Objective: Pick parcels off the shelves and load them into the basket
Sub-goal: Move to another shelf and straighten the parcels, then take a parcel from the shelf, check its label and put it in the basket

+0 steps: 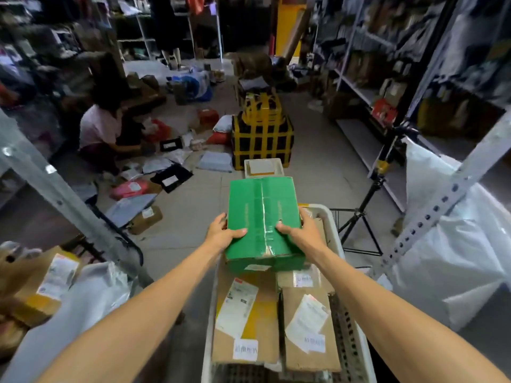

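**Left hand (221, 233) and right hand (301, 233) hold a green box (262, 217) over the basket (331, 230)**

Both hands grip the green box, one on each side, at the end close to the person. The thumbs lie on top of the box and the other fingers curl round its sides. Clear tape runs down the middle of the lid.

The green box is over the far end of the white basket. I cannot tell if it rests on the parcels under it or hangs just above them.

Three brown cardboard parcels lie flat in the basket. A big parcel (249, 313) is on the left. Another big parcel (309, 327) lies just beside it on the right. A smaller parcel (304, 277) peeks out from under the green box. All three have white paper labels.

Past the basket, a white foam box (262, 167) sits on the floor. Behind it stand two black boxes with yellow tape (262, 139), one on top of the other. A person in a pink top (101, 128) sits on the floor at the left with parcels all around. Shelves (359, 92) full of parcels line the right side. A black tripod (367, 205) stands near them, just beside a big white bag (456, 244).
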Demonstrator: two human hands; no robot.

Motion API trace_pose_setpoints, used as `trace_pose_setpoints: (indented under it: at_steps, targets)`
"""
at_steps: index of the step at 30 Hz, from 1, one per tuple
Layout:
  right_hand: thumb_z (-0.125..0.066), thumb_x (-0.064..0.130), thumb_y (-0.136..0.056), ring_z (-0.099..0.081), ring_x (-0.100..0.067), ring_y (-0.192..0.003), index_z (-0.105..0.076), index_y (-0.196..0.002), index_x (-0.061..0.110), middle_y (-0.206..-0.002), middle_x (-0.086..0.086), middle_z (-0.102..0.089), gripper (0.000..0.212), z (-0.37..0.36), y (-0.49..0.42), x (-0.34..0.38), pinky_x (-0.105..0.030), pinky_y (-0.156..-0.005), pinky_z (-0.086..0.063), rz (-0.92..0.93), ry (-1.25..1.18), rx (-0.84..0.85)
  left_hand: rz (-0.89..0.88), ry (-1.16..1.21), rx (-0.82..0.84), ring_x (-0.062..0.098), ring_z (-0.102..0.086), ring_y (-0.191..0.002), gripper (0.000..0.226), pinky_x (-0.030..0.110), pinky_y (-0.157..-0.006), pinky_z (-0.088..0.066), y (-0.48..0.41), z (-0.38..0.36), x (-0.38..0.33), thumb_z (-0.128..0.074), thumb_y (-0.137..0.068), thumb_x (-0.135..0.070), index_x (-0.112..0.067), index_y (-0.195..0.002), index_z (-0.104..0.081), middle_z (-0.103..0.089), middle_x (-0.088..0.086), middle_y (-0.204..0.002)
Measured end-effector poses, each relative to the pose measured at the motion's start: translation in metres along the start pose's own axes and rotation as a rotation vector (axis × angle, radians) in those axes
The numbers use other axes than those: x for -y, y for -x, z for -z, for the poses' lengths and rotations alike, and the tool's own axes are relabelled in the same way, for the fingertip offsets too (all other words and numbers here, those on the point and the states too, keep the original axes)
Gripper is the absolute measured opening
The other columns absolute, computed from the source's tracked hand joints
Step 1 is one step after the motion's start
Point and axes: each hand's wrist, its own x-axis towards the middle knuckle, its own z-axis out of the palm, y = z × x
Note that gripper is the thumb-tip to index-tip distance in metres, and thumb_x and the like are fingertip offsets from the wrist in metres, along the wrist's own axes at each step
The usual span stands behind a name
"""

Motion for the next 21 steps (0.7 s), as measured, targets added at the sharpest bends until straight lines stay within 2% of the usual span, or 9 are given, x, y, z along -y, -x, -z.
trace_pose_setpoints:
  at_steps: [3, 5, 7, 11, 13, 16, 19, 21]
  targets:
    - [-0.077, 0.008, -0.078, -0.061, -0.016, -0.102, -0.041, -0.133, 0.025, -0.113, 0.005, -0.059, 0.067, -0.011, -0.027, -0.001, -0.037, -0.089, -0.052, -0.029, 0.027, 0.002, 0.030, -0.031, 0.035, 0.020, -0.054, -0.101, 0.062, 0.031, -0.085, -0.046, -0.037, 0.004, -0.005, -0.067, -0.080, 0.010, -0.003, -0.136, -0.044, -0.055, 0.013, -0.133]
    - [-0.077, 0.009, -0.077, -0.061, -0.017, -0.106, -0.040, -0.137, 0.024, -0.120, 0.004, -0.060, 0.072, -0.021, -0.043, -0.005, -0.039, -0.091, -0.051, -0.020, 0.058, -0.004, 0.050, -0.012, 0.046, 0.018, -0.054, -0.099, 0.062, 0.028, -0.079, -0.047, -0.061, 0.007, -0.001, -0.065, -0.081, 0.012, -0.004, -0.137, -0.043, -0.056, 0.007, -0.127]
    - [-0.077, 0.010, -0.078, -0.060, -0.016, -0.108, -0.037, -0.142, 0.026, -0.125, 0.003, -0.060, 0.077, -0.030, -0.062, -0.010, -0.039, -0.092, -0.052, -0.015, 0.079, -0.002, 0.082, 0.017, 0.060, 0.017, -0.055, -0.099, 0.066, 0.025, -0.073, -0.049, -0.086, 0.011, 0.003, -0.064, -0.082, 0.012, -0.008, -0.140, -0.040, -0.055, 0.008, -0.130]
    - [-0.076, 0.011, -0.079, -0.060, -0.014, -0.110, -0.033, -0.147, 0.032, -0.128, 0.006, -0.059, 0.083, -0.043, -0.097, -0.020, -0.032, -0.088, -0.052, -0.037, 0.062, -0.022, 0.112, 0.045, 0.073, 0.017, -0.057, -0.103, 0.071, 0.029, -0.080, -0.051, -0.126, 0.016, 0.018, -0.064, -0.082, 0.009, -0.014, -0.144, -0.038, -0.054, 0.007, -0.136]
    - [-0.076, 0.010, -0.079, -0.061, -0.014, -0.111, -0.033, -0.147, 0.035, -0.129, 0.007, -0.059, 0.085, -0.044, -0.109, -0.027, -0.034, -0.091, -0.053, -0.050, 0.036, -0.045, 0.106, 0.067, 0.080, 0.017, -0.057, -0.107, 0.072, 0.028, -0.081, -0.052, -0.138, 0.015, 0.023, -0.066, -0.082, 0.008, -0.015, -0.144, -0.038, -0.054, 0.004, -0.135]
    - [-0.076, 0.008, -0.077, -0.063, -0.013, -0.108, -0.033, -0.147, 0.038, -0.128, 0.010, -0.061, 0.087, -0.042, -0.113, -0.037, -0.036, -0.090, -0.054, -0.076, -0.013, -0.058, 0.114, 0.084, 0.070, 0.013, -0.054, -0.106, 0.071, 0.020, -0.074, -0.052, -0.139, 0.013, 0.027, -0.065, -0.082, 0.008, -0.015, -0.144, -0.038, -0.055, -0.001, -0.126]
    - [-0.077, 0.007, -0.076, -0.065, -0.014, -0.108, -0.034, -0.147, 0.037, -0.130, 0.008, -0.061, 0.088, -0.046, -0.107, -0.045, -0.040, -0.091, -0.055, -0.091, -0.037, -0.080, 0.112, 0.077, 0.052, 0.011, -0.052, -0.109, 0.074, 0.020, -0.077, -0.051, -0.137, 0.016, 0.037, -0.066, -0.082, 0.007, -0.018, -0.145, -0.036, -0.053, 0.001, -0.136]
    - [-0.076, 0.004, -0.077, -0.064, -0.015, -0.109, -0.034, -0.147, 0.035, -0.131, 0.007, -0.061, 0.088, -0.049, -0.106, -0.043, -0.042, -0.092, -0.055, -0.085, -0.051, -0.081, 0.109, 0.086, 0.048, 0.012, -0.052, -0.110, 0.074, 0.026, -0.084, -0.050, -0.137, 0.019, 0.037, -0.066, -0.082, 0.007, -0.018, -0.145, -0.036, -0.051, 0.003, -0.139]
